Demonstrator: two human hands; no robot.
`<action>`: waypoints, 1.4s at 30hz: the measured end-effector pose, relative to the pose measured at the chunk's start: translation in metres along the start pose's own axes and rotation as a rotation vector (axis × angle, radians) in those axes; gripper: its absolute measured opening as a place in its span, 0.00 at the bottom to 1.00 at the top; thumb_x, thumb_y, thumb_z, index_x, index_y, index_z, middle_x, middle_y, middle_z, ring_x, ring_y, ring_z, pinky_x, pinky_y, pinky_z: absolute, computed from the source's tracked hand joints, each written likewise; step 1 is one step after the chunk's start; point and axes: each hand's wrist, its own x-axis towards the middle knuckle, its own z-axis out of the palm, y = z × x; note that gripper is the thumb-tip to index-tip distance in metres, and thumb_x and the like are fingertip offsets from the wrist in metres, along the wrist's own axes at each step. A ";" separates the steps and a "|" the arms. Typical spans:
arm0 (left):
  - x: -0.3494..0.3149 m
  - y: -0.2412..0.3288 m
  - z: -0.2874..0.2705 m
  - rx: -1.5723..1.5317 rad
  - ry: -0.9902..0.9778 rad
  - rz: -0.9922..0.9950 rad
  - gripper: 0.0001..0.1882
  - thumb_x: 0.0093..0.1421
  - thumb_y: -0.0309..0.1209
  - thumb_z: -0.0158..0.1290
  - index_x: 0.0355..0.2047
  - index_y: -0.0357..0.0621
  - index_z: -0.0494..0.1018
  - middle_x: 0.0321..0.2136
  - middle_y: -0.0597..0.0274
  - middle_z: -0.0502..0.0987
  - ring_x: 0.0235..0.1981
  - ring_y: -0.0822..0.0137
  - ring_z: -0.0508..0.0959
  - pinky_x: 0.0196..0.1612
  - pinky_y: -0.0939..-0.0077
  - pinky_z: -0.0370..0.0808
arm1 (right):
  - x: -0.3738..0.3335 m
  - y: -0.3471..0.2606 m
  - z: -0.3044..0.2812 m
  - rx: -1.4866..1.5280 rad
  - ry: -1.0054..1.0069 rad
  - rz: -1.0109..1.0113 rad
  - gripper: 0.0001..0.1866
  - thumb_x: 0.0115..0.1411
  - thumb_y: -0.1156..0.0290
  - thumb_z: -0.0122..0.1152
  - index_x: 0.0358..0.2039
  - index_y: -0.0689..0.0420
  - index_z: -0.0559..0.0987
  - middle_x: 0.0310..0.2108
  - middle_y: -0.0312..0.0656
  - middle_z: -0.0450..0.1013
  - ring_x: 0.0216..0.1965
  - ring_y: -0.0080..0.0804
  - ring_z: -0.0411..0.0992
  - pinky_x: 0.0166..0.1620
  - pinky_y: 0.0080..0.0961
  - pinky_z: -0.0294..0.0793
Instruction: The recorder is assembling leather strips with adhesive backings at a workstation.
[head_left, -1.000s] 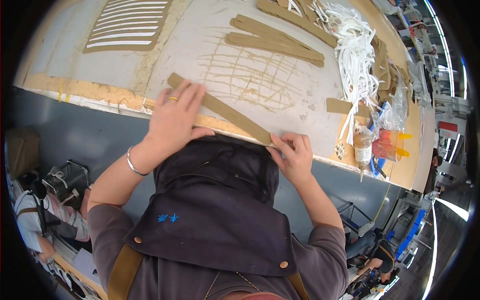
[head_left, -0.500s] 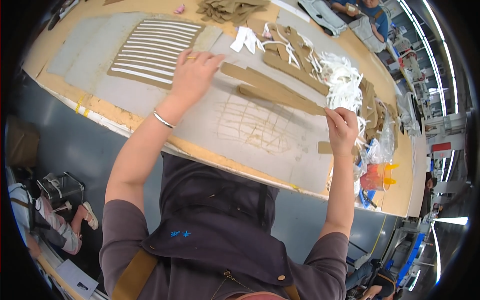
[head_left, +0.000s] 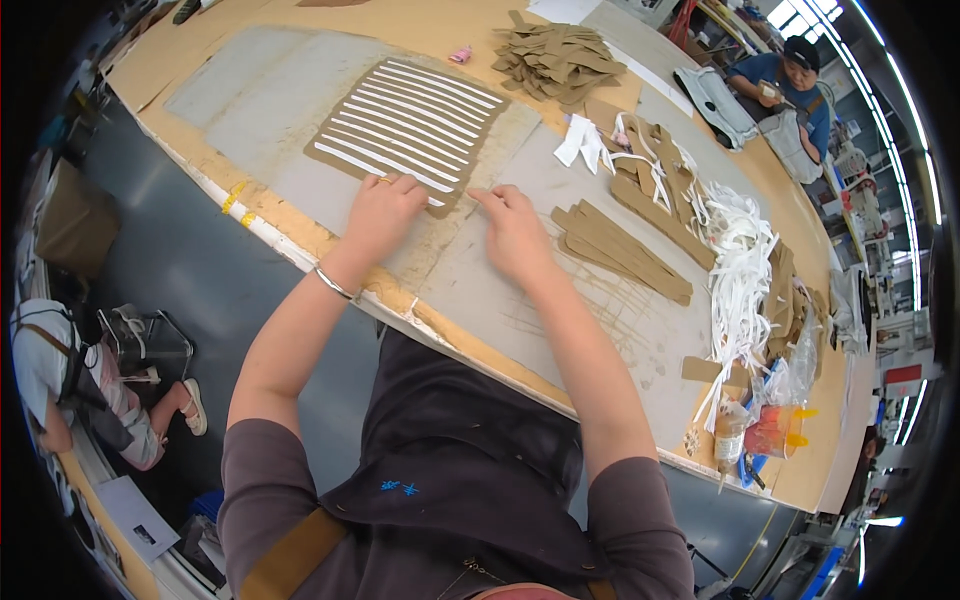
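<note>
A brown fabric panel [head_left: 395, 125] with several parallel white strips across it lies flat on the grey board. My left hand [head_left: 385, 215] is at the panel's near edge, fingers curled down together beside the lowest white strip. Close by, my right hand [head_left: 515, 232] has its thumb and forefinger together at the panel's near right corner. What the fingertips of either hand hold, if anything, is too small or hidden to make out. To the right of my right hand, a fanned bundle of brown strips [head_left: 625, 250] rests on the board.
A heap of brown strips [head_left: 558, 62] lies at the back. Tangled white strips [head_left: 738, 260] and more brown pieces [head_left: 655, 185] cover the right side. An orange-red cup [head_left: 775, 430] and a bottle [head_left: 730, 435] stand near the right front edge. Another person [head_left: 790, 85] works at far right.
My right hand has let go of the brown strip bundle and moved left to the panel's corner. My left hand has drawn nearer along the panel's edge. The view has shifted left.
</note>
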 end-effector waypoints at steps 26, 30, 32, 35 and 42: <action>-0.042 0.104 -0.083 -0.243 0.389 0.279 0.13 0.50 0.27 0.62 0.37 0.49 0.78 0.31 0.67 0.78 0.32 0.64 0.77 0.41 0.68 0.66 | -0.052 -0.064 -0.086 1.030 -0.335 0.531 0.15 0.64 0.70 0.59 0.51 0.56 0.75 0.34 0.33 0.74 0.33 0.14 0.70 0.36 0.17 0.71; -0.044 0.151 -0.054 -0.511 0.025 0.301 0.17 0.50 0.31 0.64 0.42 0.52 0.77 0.37 0.67 0.77 0.39 0.65 0.76 0.45 0.67 0.65 | -0.137 -0.019 -0.099 0.651 -0.244 0.585 0.08 0.61 0.77 0.60 0.42 0.58 0.79 0.27 0.31 0.74 0.28 0.13 0.69 0.33 0.15 0.70; -0.043 0.139 -0.043 -0.492 0.020 0.263 0.17 0.50 0.31 0.64 0.42 0.52 0.77 0.38 0.68 0.77 0.42 0.65 0.75 0.46 0.66 0.66 | -0.178 -0.008 -0.123 0.613 -0.254 0.649 0.07 0.60 0.79 0.60 0.40 0.59 0.79 0.27 0.31 0.74 0.27 0.13 0.69 0.32 0.15 0.70; -0.033 0.123 -0.036 -0.470 -0.062 0.230 0.17 0.49 0.32 0.65 0.42 0.51 0.77 0.39 0.67 0.76 0.44 0.64 0.74 0.47 0.65 0.67 | -0.225 -0.003 -0.159 0.563 -0.295 0.821 0.07 0.61 0.79 0.60 0.40 0.59 0.79 0.31 0.29 0.74 0.30 0.13 0.70 0.33 0.13 0.69; -0.022 0.125 -0.023 -0.561 -0.437 0.261 0.14 0.48 0.31 0.65 0.36 0.49 0.77 0.36 0.65 0.74 0.41 0.59 0.74 0.42 0.66 0.71 | -0.203 -0.021 -0.147 0.019 -0.047 0.405 0.11 0.54 0.74 0.67 0.39 0.58 0.80 0.35 0.44 0.76 0.36 0.39 0.75 0.39 0.30 0.76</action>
